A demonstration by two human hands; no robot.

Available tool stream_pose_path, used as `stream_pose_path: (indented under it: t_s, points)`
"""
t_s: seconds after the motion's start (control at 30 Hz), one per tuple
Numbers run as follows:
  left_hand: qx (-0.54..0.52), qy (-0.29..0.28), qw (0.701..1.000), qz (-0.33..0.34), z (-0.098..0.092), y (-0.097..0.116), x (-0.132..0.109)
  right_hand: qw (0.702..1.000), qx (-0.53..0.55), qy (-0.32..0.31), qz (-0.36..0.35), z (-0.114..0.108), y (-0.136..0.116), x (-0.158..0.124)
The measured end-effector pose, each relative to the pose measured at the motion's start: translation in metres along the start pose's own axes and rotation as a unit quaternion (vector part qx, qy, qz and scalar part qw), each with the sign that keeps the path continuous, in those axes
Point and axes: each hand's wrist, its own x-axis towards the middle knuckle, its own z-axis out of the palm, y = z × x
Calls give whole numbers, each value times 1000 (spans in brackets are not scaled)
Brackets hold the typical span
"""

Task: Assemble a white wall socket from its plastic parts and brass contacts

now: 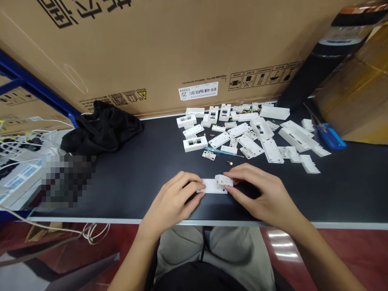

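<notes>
A flat white plastic plate (211, 186) lies on the black table (136, 178) near its front edge. My left hand (176, 200) pinches the plate's left end, fingers curled. My right hand (260, 194) holds a small white plastic block (223, 180) with its fingertips, and the block rests on the plate's right end. A tiny brass piece (229, 163) lies on the table just beyond my hands.
Several white plastic housings and covers (251, 133) are scattered at the back right, with a thin screwdriver (222, 152) among them and a blue tool (330, 137) at the far right. A black cloth (101, 127) lies back left. A big cardboard box (182, 48) walls the rear.
</notes>
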Motion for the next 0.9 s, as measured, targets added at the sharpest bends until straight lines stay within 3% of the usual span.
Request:
stream_pose_path:
  t_s: [0.33,0.6,0.9]
  points:
    - [-57,-13,997,-48,-1,-7,2,994,-43,-96,-39,7,2,11]
    - [-51,-25,998,-18,-3,-8,6,972,-78,-222,-15,-3,-4,23]
    - [-14,-23,1000,-7,0,-11,4,963,-108,-245,25,-4,-9,27]
